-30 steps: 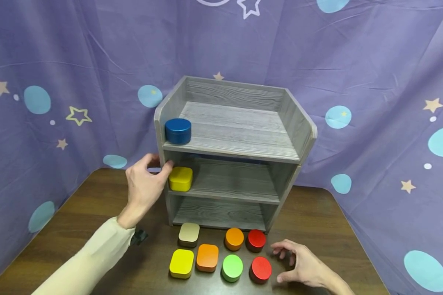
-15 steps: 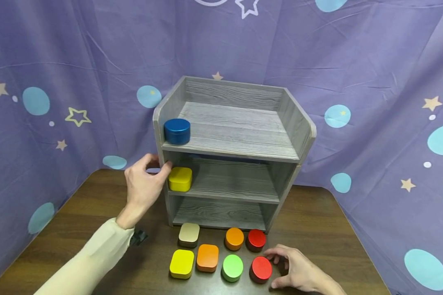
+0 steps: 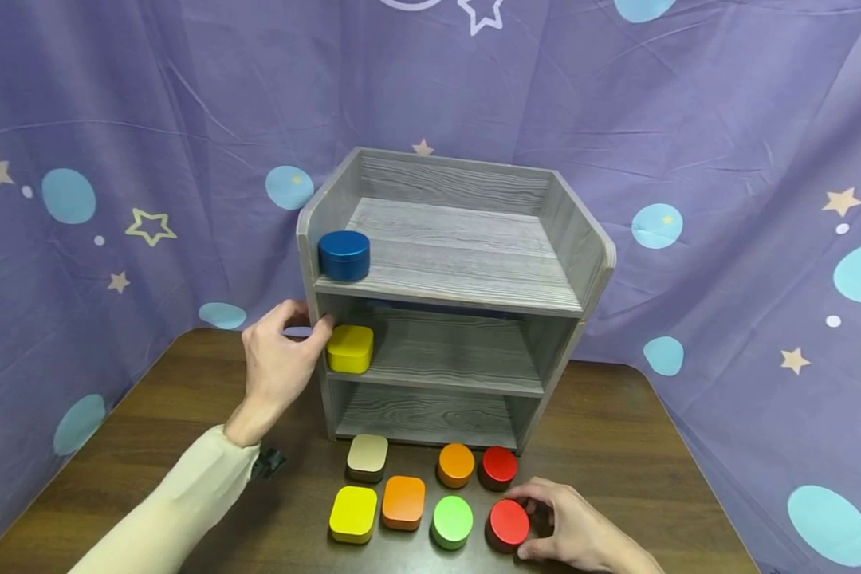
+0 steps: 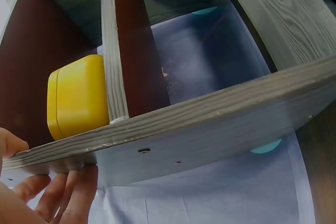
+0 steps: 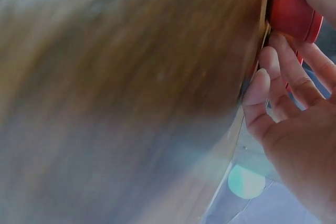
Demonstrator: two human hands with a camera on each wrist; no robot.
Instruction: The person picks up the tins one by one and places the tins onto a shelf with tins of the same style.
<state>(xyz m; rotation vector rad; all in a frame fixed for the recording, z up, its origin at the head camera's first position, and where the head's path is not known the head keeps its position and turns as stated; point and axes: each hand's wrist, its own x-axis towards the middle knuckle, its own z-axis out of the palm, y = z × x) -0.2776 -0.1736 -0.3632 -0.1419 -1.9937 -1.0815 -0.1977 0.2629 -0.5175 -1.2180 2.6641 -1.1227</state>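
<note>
A grey wooden shelf unit (image 3: 459, 299) stands on the table. My left hand (image 3: 280, 359) grips its left side panel, thumb at the front edge and fingers along the outer face in the left wrist view. Beside that thumb, a yellow square tin (image 3: 350, 349) sits on the middle shelf. My right hand (image 3: 574, 526) is at the front red round tin (image 3: 509, 524) on the table, thumb and fingers curled about its right side; in the right wrist view the thumb overlaps the red tin (image 5: 291, 9).
A blue round tin (image 3: 344, 256) sits at the top shelf's left. Before the unit lie a cream tin (image 3: 367, 454), a second yellow tin (image 3: 354, 513), an orange square tin (image 3: 403, 501), an orange round tin (image 3: 455, 464), a green tin (image 3: 452, 520) and another red tin (image 3: 498, 467).
My right hand has moved left, from beside the front red tin to around its right side. The left hand stays on the shelf unit's side panel.
</note>
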